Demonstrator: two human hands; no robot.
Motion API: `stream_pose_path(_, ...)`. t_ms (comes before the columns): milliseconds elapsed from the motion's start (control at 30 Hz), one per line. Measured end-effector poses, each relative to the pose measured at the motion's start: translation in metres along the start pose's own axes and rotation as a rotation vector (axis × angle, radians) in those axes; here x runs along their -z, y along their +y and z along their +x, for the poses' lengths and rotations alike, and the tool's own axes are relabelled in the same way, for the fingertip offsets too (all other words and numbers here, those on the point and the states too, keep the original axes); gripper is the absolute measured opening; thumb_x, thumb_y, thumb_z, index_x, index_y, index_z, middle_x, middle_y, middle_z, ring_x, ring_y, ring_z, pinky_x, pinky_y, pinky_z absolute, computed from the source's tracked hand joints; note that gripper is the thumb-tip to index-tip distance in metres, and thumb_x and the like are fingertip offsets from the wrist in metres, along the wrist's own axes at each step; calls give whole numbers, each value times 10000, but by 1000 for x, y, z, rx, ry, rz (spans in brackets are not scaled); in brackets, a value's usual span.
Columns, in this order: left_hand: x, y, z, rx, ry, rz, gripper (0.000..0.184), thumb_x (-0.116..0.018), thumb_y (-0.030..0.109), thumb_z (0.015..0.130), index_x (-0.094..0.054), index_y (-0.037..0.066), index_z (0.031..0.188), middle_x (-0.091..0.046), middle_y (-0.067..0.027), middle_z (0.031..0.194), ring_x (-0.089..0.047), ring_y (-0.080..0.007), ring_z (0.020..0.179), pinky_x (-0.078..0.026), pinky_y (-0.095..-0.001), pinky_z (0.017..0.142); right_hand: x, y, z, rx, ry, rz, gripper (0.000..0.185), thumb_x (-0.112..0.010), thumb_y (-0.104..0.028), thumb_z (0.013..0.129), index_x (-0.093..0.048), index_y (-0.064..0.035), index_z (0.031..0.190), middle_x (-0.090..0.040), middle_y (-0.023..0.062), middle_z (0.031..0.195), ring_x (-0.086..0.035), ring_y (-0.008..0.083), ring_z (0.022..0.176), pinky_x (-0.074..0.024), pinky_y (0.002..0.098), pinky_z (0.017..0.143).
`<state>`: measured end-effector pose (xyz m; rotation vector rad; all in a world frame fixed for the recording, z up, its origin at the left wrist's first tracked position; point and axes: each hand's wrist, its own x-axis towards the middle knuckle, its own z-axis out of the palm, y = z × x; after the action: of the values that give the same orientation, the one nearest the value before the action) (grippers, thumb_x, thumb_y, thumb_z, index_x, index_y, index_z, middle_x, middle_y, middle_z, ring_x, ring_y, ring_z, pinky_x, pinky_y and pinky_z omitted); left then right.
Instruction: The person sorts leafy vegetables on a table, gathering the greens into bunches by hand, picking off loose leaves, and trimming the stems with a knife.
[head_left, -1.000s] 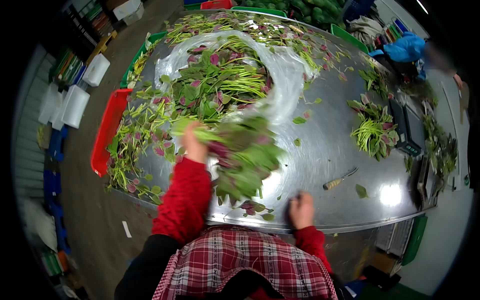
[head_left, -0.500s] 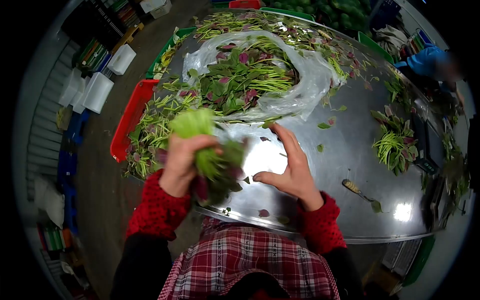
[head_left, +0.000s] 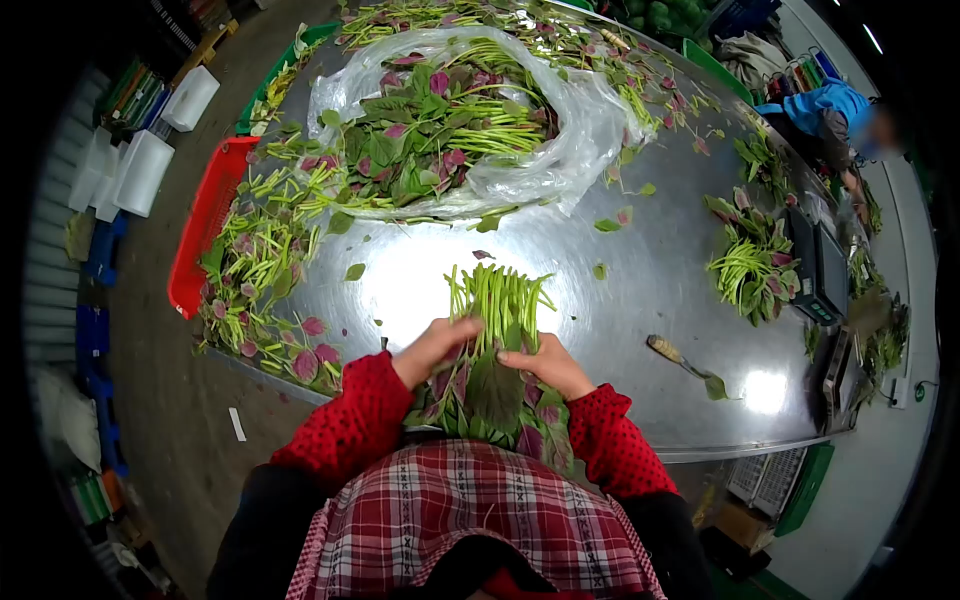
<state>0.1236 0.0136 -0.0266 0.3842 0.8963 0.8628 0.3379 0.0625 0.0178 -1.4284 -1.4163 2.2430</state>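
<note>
A bunch of amaranth greens [head_left: 497,312] is between my hands at the table's near edge, its cut stems pointing away from me and its green and purple leaves hanging toward my apron. My left hand [head_left: 438,350] is closed around the bunch's left side. On the other side my right hand [head_left: 548,366] grips it, thumb lying across the stems and leaves. Part of the fingers of both hands is hidden by the greens. Beyond them, an open clear plastic bag [head_left: 585,165] holds more amaranth [head_left: 440,130].
Loose stems and leaves [head_left: 270,235] are heaped by a red crate [head_left: 205,230] on the left. A wooden-handled tool [head_left: 668,350] lies on the metal table [head_left: 640,290]. Another bunch [head_left: 750,260] rests beside a black device [head_left: 825,265]. A co-worker in blue [head_left: 825,105] stands far right.
The bunch has come from the left to in front of me and turned stems-away. My right hand, open and apart before, now grips it too. The view has shifted slightly.
</note>
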Motion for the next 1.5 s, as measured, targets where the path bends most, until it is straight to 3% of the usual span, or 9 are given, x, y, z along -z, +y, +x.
stream_pose_path(233,-70,-1,-71,-517,83,253,421,-733,198,808,-600,4,1158,-646,-66,1090,-615,-142,954,-498,-287,837,-48,-22,-40,403,153,75,341,-731,-155,805,-625,30,1072,-666,52,920,-596,106,785,-493,257,700)
stream_pose_path(333,-52,-18,-48,39,282,-309,369,-728,78,805,-610,-4,1145,-663,-77,1068,-627,-145,936,-498,-282,839,-44,17,2,-11,252,543,250,-713,-100,817,-653,30,1022,-668,45,850,-595,90,728,-491,260,642)
stream_pose_path(500,-65,-10,-61,-404,248,136,323,-726,78,805,-627,-53,1082,-672,-95,1026,-644,-148,893,-522,-275,790,-54,6,-26,227,332,307,222,-715,-136,835,-661,27,977,-660,50,851,-600,108,723,-493,270,638)
stream_pose_path(567,-63,-3,-48,39,341,-184,340,-739,39,781,-626,-54,1088,-674,-93,1024,-645,-144,884,-522,-278,785,-50,2,-16,-32,267,616,204,-717,-90,824,-654,24,981,-656,52,880,-598,113,740,-494,270,652)
stream_pose_path(767,-60,-13,-46,-155,287,-60,314,-710,37,800,-628,-67,1085,-671,-115,1025,-654,-173,857,-533,-297,767,-41,44,12,-90,263,703,229,-706,-77,838,-644,47,1019,-663,67,923,-611,120,762,-501,253,668)
stream_pose_path(1000,-32,-18,-25,129,241,-102,311,-732,68,789,-630,-12,1073,-668,-74,1001,-646,-183,878,-523,-303,796,-51,50,23,-3,363,573,260,-704,-187,864,-652,16,1018,-669,52,891,-624,117,742,-519,262,667)
stream_pose_path(1233,-6,94,-50,-274,-77,567,697,-836,13,627,-519,17,1248,-610,-53,1170,-555,-164,1083,-431,-335,973,-116,-4,47,510,355,396,349,-617,-205,922,-554,15,1185,-611,98,1119,-568,212,1008,-449,347,894)
stream_pose_path(1400,-12,160,-112,176,-348,980,720,-856,4,622,-509,8,1254,-624,-69,1149,-561,-132,1032,-466,-310,916,-160,-14,21,629,-23,-13,621,-380,-542,966,-491,-6,1259,-509,225,1251,-444,369,1207,-322,433,1026)
stream_pose_path(1500,9,82,-136,250,-423,727,883,-849,3,633,-385,34,1384,-537,-59,1277,-480,-147,1155,-390,-333,1000,-158,-2,-30,499,-272,131,474,-466,-391,976,-508,1,1240,-536,156,1252,-502,271,1158,-390,368,985)
